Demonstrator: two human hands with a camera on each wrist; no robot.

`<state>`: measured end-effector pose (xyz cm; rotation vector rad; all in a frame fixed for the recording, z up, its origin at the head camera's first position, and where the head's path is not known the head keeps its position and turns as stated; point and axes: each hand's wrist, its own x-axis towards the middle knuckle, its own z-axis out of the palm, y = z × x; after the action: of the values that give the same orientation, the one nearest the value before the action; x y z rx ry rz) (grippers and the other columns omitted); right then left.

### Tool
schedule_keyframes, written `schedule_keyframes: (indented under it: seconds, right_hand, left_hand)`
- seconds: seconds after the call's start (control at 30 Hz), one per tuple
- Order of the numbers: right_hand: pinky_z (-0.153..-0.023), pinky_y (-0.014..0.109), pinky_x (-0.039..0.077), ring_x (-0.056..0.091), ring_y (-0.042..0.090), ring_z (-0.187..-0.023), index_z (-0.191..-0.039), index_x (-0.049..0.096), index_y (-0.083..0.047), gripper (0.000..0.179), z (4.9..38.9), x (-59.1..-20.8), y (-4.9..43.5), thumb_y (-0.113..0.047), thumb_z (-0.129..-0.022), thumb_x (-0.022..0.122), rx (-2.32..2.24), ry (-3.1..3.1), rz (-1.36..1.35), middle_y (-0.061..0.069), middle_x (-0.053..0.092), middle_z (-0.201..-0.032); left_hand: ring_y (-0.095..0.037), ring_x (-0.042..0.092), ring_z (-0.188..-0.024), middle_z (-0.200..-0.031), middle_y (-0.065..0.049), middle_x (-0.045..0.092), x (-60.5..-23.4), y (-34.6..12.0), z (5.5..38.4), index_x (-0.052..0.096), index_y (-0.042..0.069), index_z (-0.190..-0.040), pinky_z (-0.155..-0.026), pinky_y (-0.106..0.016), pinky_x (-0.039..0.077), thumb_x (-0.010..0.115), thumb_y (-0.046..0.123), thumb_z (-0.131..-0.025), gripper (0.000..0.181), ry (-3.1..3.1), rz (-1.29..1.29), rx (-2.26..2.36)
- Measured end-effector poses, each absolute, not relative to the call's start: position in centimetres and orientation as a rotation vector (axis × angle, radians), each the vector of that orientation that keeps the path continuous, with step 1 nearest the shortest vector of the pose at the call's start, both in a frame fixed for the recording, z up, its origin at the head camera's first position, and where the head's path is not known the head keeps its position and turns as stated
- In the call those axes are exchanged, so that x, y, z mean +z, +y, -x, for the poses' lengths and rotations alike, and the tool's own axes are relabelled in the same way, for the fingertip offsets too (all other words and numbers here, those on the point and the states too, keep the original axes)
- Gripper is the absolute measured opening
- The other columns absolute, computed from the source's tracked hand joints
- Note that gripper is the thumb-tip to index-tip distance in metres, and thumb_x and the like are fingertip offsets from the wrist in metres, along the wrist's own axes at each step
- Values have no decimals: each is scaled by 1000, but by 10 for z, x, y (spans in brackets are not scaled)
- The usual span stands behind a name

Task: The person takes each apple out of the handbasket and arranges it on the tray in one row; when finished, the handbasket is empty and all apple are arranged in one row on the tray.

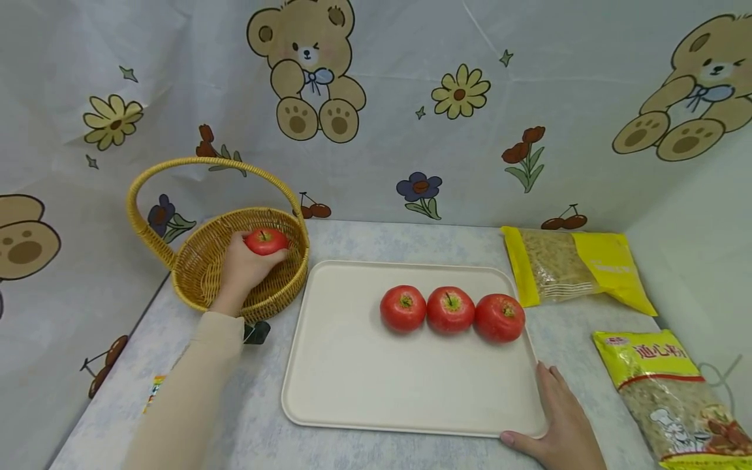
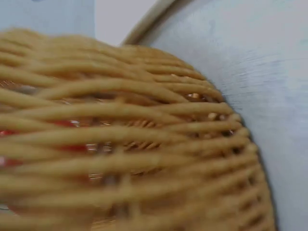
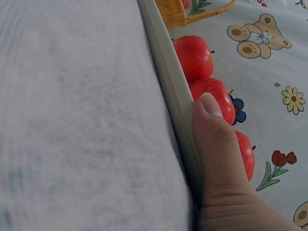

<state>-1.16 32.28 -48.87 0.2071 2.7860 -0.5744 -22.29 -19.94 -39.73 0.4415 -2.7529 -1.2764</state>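
Inside the wicker basket (image 1: 194, 277), my left hand (image 1: 243, 264) grips a red apple (image 1: 267, 241) with its stem facing up. The left wrist view is filled by the basket's woven wall (image 2: 144, 115), with red showing through the gaps. A cream tray (image 1: 352, 365) lies beside the basket. Three red apples sit in a row on it: one at left (image 1: 403, 308), one in the middle (image 1: 450, 310) and one at right (image 1: 499, 318). My right hand (image 1: 561, 421) rests at the tray's near right corner, its thumb (image 3: 216, 149) straight along the rim.
A yellow pasta bag (image 1: 578, 264) lies behind the tray's right side. Another printed pasta bag (image 1: 675, 398) lies at the right edge. The basket's tall handle (image 1: 217, 162) arches over it. A dark green object (image 1: 256, 333) sits by the left wrist. A patterned cloth (image 1: 388, 85) hangs behind.
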Motion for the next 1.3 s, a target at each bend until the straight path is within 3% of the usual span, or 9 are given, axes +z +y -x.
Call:
schedule_keyframes:
  seconds: [0.27, 0.57, 0.73, 0.97, 1.3]
  right_hand:
    - [-106, 76, 21, 17, 53, -141, -157, -1, 4, 148, 10, -485, 323, -76, -59, 77, -578, 2800, -191, 35, 18, -157]
    - [-106, 77, 20, 13, 52, -144, -157, -1, 2, 147, 9, -484, 321, -75, -60, 78, -610, 2810, -196, 33, 17, -158]
    - [-105, 77, 20, 13, 51, -144, -157, 0, 2, 146, 9, -484, 321, -74, -60, 78, -604, 2822, -184, 33, 19, -158]
    - [-106, 77, 20, 12, 51, -145, -157, -1, 2, 146, 8, -487, 322, -74, -61, 78, -617, 2817, -178, 33, 18, -158]
    - [-105, 77, 20, 13, 51, -145, -157, -1, 2, 147, 7, -489, 322, -75, -59, 78, -612, 2817, -186, 33, 18, -158]
  left_hand:
    - [-37, 50, -124, -143, -16, 49, -364, -177, 170, 33, 10, -149, -92, -59, 53, 74, 56, -79, 94, -2635, -278, -1214]
    - [-30, 57, -116, -133, -8, 56, -354, -124, 126, 45, 17, -142, -84, -51, 58, 80, 46, -77, 79, -2695, -25, -1221]
    - [-29, 58, -116, -133, -7, 58, -375, -100, 124, 45, 18, -144, -85, -46, 58, 81, 51, -74, 85, -2808, 38, -1221]
    - [-23, 64, -102, -119, -4, 63, -404, -81, 137, 50, 18, -136, -80, -42, 58, 80, 56, -72, 80, -2859, 63, -1166]
    - [-26, 63, -106, -125, -8, 62, -418, -69, 145, 48, 14, -141, -84, -44, 58, 82, 53, -72, 86, -2911, 62, -1166]
